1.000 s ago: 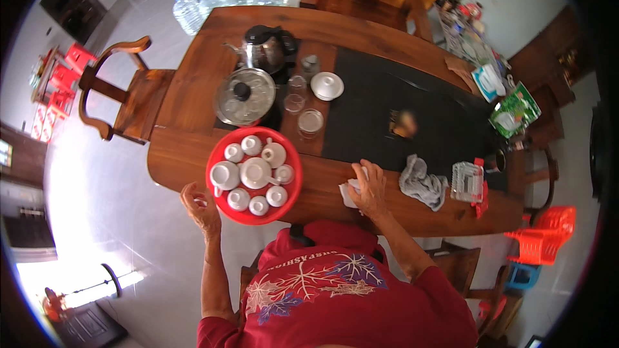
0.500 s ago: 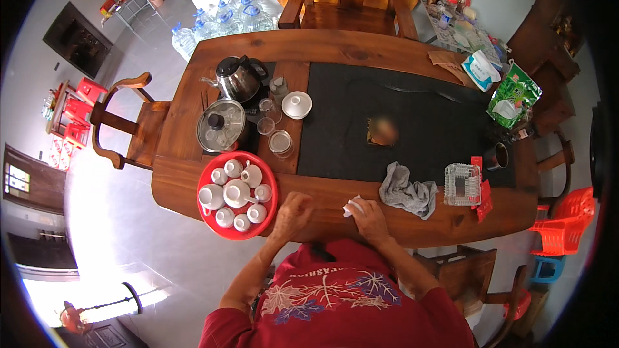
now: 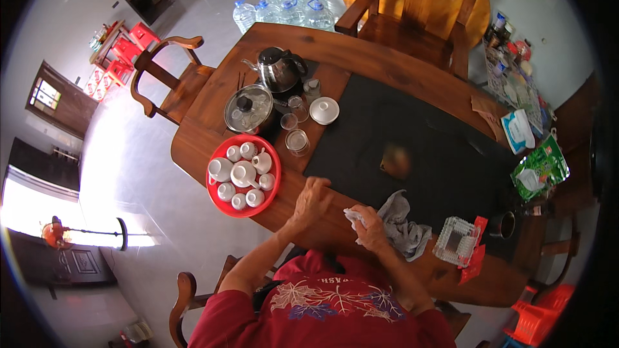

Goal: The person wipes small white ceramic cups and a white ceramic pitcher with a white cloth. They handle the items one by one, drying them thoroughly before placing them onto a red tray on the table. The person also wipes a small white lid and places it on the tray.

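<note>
A crumpled white tissue (image 3: 353, 216) is gripped in my right hand (image 3: 371, 229), just left of a grey cloth (image 3: 405, 229) on the table. My left hand (image 3: 312, 201) hovers over the wooden edge, holding nothing, with its fingers loosely extended. To its left stands a round red tray (image 3: 213, 194) holding several small white cups, a larger white cup and a white pitcher. A white lidded bowl (image 3: 324, 111) sits beyond my left hand, beside some clear glasses (image 3: 297, 142).
A steel kettle (image 3: 278, 72) and a glass-lidded pot (image 3: 249, 109) occupy the table's far left. On the right are a clear ridged glass dish (image 3: 456, 241), red packets (image 3: 472, 264), a dark cup (image 3: 503, 224), a green bag (image 3: 541, 169) and a tissue pack (image 3: 518, 131). Wooden chairs surround the table.
The view has swung, so the table appears tilted. My left hand has lifted and its fingers have straightened somewhat. My right hand still grips the tissue, now closer to the grey cloth.
</note>
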The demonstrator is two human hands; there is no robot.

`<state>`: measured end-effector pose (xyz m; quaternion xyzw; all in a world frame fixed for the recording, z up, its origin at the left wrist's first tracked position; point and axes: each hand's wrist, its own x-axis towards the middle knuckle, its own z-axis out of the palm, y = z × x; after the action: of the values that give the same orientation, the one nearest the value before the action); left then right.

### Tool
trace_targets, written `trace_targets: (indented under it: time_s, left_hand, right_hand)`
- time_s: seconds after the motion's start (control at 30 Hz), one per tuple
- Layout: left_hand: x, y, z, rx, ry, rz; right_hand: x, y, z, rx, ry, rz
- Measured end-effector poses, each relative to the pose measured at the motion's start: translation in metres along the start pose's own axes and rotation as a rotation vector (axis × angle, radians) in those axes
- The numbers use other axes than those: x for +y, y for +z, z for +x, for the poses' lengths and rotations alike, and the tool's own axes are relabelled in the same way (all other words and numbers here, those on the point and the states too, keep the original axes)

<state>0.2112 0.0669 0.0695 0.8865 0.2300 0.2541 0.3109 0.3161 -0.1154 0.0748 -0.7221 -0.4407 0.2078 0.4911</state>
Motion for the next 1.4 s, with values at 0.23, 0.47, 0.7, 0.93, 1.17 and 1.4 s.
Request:
trace_targets:
  time_s: [0.23,0.47,0.7,0.93,1.17,1.4]
  left_hand:
    - [-0.029,-0.006,0.141,0.175,-0.041,0.135]
    - [-0.039,0.031,0.189,0.106,-0.244,0.393]
    - [-0.054,0.050,0.195,0.150,-0.245,0.441]
    - [-0.049,0.052,0.183,0.086,-0.234,0.484]
    - [-0.007,0.040,0.094,0.007,-0.067,0.264]
    - [-0.014,0.043,0.064,0.028,-0.086,0.298]
  right_hand:
    - [0.024,0.005,0.006,-0.091,0.083,0.044]
    - [0.019,0.001,0.009,-0.071,0.214,0.047]
    - [0.019,0.004,0.012,-0.058,0.283,0.033]
    - [0.024,0.007,0.012,-0.047,0.230,0.080]
    - [0.034,0.010,0.011,-0.079,0.159,0.083]
    - [0.044,0.014,0.004,-0.078,0.392,0.314]
